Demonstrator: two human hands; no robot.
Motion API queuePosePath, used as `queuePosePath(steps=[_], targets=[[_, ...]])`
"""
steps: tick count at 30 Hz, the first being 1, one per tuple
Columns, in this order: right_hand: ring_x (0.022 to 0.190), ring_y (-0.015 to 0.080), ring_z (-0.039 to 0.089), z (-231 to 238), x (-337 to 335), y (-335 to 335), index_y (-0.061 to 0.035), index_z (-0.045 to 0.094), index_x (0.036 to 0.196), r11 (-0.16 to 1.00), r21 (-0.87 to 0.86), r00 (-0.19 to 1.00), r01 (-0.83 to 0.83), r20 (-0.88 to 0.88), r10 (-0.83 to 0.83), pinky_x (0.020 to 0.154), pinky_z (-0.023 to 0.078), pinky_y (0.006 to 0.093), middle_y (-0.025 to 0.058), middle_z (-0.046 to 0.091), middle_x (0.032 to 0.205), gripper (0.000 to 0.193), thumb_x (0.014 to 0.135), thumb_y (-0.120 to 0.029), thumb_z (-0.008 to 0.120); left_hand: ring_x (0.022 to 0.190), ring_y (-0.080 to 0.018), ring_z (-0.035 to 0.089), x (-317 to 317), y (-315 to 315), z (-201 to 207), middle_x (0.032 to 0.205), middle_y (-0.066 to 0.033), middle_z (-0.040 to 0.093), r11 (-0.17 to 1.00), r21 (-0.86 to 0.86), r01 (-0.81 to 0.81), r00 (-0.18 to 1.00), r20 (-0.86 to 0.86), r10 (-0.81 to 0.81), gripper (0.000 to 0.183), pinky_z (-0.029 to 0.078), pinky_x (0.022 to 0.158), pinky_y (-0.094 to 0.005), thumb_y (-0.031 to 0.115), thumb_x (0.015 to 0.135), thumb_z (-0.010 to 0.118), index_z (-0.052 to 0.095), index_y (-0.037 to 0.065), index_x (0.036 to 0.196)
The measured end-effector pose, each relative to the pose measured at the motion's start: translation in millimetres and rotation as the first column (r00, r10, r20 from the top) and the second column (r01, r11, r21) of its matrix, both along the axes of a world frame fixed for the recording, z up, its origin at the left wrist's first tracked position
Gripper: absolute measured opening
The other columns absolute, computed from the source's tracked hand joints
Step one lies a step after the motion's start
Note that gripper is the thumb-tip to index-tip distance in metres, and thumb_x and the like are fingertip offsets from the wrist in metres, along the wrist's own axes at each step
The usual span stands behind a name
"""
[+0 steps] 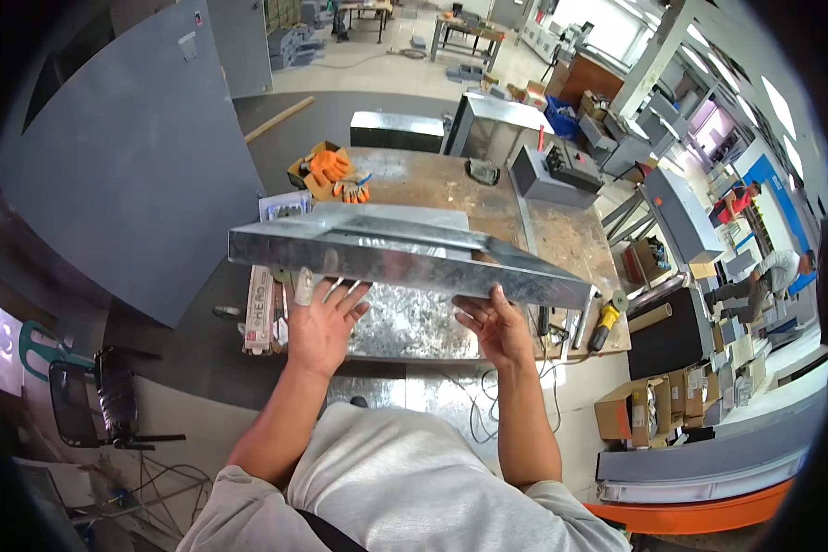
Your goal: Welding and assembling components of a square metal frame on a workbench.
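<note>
A shallow sheet-metal frame (405,264) with a raised lip is held tilted above the workbench (414,175), its long side toward me. Under its lower edge, left of the middle, my left hand (322,317) bears it on the fingertips, palm up; one finger is wrapped in a pale covering. Toward the right, my right hand (499,329) holds the same edge, thumb up against the front face and fingers curled below. A shiny metal sheet (405,322) lies on the bench beneath the frame, partly hidden by it.
At the bench's right edge lies a yellow angle grinder (605,327) among cables. Orange gloves (329,167) fill a small box at the back left. A grey metal enclosure (547,179) stands at the back right. A large grey panel (124,156) rises on the left. Two people work far right.
</note>
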State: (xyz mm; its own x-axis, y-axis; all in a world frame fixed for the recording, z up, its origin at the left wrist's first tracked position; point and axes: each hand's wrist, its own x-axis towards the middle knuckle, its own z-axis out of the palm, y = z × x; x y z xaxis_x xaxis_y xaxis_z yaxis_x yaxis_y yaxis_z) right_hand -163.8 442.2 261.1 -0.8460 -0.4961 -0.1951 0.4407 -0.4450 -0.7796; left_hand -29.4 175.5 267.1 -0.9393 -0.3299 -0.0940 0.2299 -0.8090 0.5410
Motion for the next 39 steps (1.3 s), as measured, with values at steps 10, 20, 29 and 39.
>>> queuePosePath(steps=[10,20,29,39], targets=[[0.11,0.0355,0.064,2,5,-1,-0.0021,0.057,0.124,0.996,0.057,0.997,0.075,0.028,-0.077,0.086,0.057,0.0423,0.0181,0.068,0.115,0.044,0.099,-0.038,0.053,0.119,-0.031,0.056,-11,-17,-15,0.132,-0.0133,0.053,0.998,-0.033,0.049,0.995,0.088,-0.046,0.058,0.048,0.098,-0.0407,0.042,0.093,0.062,0.045,0.008,0.138],[0.104,0.0348,0.067,6,2,2,-0.0028,0.055,0.125,0.987,0.066,0.99,0.144,0.003,-0.144,0.08,0.06,0.0402,0.0186,0.068,0.111,0.043,0.1,-0.038,0.052,0.119,-0.0321,0.057,-10,-20,-4,0.134,-0.0139,0.054,0.987,-0.032,0.156,0.988,0.005,-0.156,0.056,0.046,0.103,-0.0433,0.038,0.095,0.059,0.044,0.006,0.139],[0.104,0.0341,0.067,4,0,4,-0.002,0.055,0.125,0.99,0.056,0.992,0.127,0.017,-0.128,0.081,0.06,0.0396,0.0178,0.069,0.111,0.044,0.101,-0.038,0.049,0.125,-0.0348,0.052,-11,-25,-7,0.135,-0.0185,0.053,0.982,-0.039,0.185,0.983,0.029,-0.184,0.06,0.043,0.107,-0.0446,0.04,0.094,0.059,0.043,0.004,0.14],[0.101,0.0316,0.068,6,16,4,-0.0022,0.056,0.123,0.982,0.083,0.983,0.17,0.056,-0.175,0.08,0.06,0.0404,0.0174,0.069,0.107,0.044,0.101,-0.04,0.049,0.121,-0.0368,0.055,4,-21,-10,0.129,-0.0169,0.056,0.985,0.045,0.169,0.981,0.086,-0.173,0.049,0.045,0.105,-0.0477,0.035,0.096,0.059,0.048,0.004,0.132]])
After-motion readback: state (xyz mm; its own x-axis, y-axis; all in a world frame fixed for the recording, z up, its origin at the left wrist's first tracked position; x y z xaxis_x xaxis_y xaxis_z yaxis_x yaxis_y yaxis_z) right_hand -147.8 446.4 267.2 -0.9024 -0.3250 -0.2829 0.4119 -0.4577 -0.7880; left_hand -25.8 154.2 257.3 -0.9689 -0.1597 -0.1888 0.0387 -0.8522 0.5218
